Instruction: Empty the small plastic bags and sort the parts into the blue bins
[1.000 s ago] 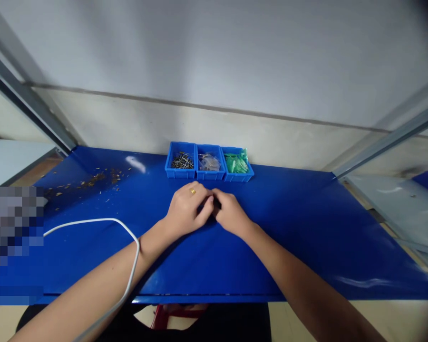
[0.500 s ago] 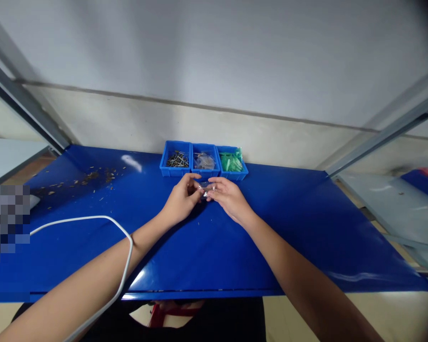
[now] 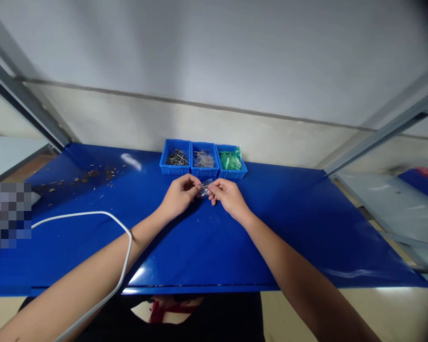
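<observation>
Between my two hands is a small clear plastic bag [image 3: 205, 188] with a thin metal piece, like a screw, showing in it. My left hand [image 3: 181, 194] pinches the bag's left side between thumb and fingers. On the other side my right hand [image 3: 228, 197] pinches its right end, fingers curled. Just behind the hands stand three blue bins in a row. The left bin [image 3: 175, 170] holds many thin metal screws or pins, the middle bin [image 3: 204, 172] clear plastic bags, and the right bin [image 3: 231, 175] green plastic packets.
A blue table [image 3: 199, 256] lies under my arms. Brown crumbs [image 3: 92, 175] are scattered at its back left. A white cable [image 3: 103, 213] loops across my left forearm. Behind is a wall, with metal posts at both sides. Something blurred out sits at the left edge.
The fingers of both hands have closed in from a looser hold to a pinch on the bag's two sides. The bag has tilted slightly; the bins stay in place.
</observation>
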Available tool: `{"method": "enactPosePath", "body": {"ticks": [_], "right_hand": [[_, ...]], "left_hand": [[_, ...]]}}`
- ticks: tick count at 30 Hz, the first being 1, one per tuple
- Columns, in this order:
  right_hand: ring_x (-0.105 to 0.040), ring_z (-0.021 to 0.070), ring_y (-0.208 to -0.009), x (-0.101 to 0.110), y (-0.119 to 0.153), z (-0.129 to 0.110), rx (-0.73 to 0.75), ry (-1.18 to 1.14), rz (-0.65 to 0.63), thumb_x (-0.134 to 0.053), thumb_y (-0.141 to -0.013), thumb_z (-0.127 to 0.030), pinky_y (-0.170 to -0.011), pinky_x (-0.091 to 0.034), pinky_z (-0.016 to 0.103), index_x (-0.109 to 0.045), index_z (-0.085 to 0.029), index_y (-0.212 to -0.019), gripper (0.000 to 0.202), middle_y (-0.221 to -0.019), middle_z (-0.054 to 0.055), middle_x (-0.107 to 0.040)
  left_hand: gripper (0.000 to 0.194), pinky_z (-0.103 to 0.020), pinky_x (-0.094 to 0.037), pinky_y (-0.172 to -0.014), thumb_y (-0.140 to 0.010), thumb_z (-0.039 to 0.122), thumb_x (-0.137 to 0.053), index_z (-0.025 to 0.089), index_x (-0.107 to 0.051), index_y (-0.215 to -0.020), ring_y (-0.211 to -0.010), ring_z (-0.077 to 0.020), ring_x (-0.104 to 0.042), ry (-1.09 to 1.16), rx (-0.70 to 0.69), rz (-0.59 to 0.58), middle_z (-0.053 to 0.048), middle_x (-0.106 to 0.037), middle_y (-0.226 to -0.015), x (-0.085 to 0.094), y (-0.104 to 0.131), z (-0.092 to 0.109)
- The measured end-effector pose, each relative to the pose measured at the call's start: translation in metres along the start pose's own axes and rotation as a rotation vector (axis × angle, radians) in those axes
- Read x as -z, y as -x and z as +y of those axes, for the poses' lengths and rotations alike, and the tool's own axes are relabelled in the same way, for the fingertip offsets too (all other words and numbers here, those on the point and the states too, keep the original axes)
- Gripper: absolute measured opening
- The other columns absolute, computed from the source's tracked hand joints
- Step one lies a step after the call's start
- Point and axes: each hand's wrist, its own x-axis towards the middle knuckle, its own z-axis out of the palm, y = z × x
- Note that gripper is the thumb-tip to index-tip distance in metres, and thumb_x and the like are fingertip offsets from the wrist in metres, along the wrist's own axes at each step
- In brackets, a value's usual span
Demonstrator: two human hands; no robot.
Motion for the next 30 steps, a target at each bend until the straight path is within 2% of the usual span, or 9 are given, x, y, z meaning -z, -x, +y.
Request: {"method": "enactPosePath", "body": {"ticks": [6,13,21,30], "right_hand": [[-0.067,0.0142,-0.051,0.0005,0.0003,-0.0023,0.031,0.054,-0.071,-0.085,-0.096,-0.049,-0.051,-0.053,0.024,-0.062,-0.025,-0.081,0.037,-0.071,-0.001,-0.075],[-0.067,0.0142,-0.052,-0.0034,0.0024,-0.0055,-0.005,0.060,-0.032,-0.082,-0.095,-0.045,-0.052,-0.054,0.025,-0.069,-0.023,-0.084,0.027,-0.072,0.000,-0.075],[-0.066,0.0152,-0.051,-0.0030,0.0008,-0.0013,0.018,0.062,-0.027,-0.083,-0.095,-0.046,-0.052,-0.054,0.026,-0.073,-0.024,-0.086,0.026,-0.067,-0.001,-0.073],[-0.066,0.0151,-0.053,-0.0027,0.0016,-0.0018,0.020,0.070,-0.055,-0.085,-0.091,-0.048,-0.054,-0.055,0.027,-0.076,-0.023,-0.089,0.026,-0.070,-0.001,-0.074]], "left_hand": [[0.018,-0.030,-0.053,-0.064,-0.089,0.026,-0.086,0.020,-0.070,-0.092,-0.064,-0.0146,-0.062,0.013,0.003,0.017,0.001,-0.068,-0.076,0.0011,0.0006,0.0010],[0.019,-0.030,-0.051,-0.069,-0.089,0.027,-0.086,0.018,-0.073,-0.100,-0.072,-0.0143,-0.060,-0.014,-0.014,0.049,-0.002,-0.071,-0.088,0.0003,-0.0004,0.0019],[0.020,-0.035,-0.059,-0.083,-0.090,0.035,-0.085,0.019,-0.075,-0.096,-0.085,-0.0210,-0.074,-0.065,-0.016,-0.120,-0.005,-0.082,-0.091,0.0017,0.0014,0.0014],[0.020,-0.032,-0.051,-0.072,-0.092,0.039,-0.079,0.020,-0.074,-0.089,-0.074,-0.0183,-0.065,-0.140,-0.055,-0.085,-0.004,-0.078,-0.084,0.0020,0.0023,0.0043]]}}
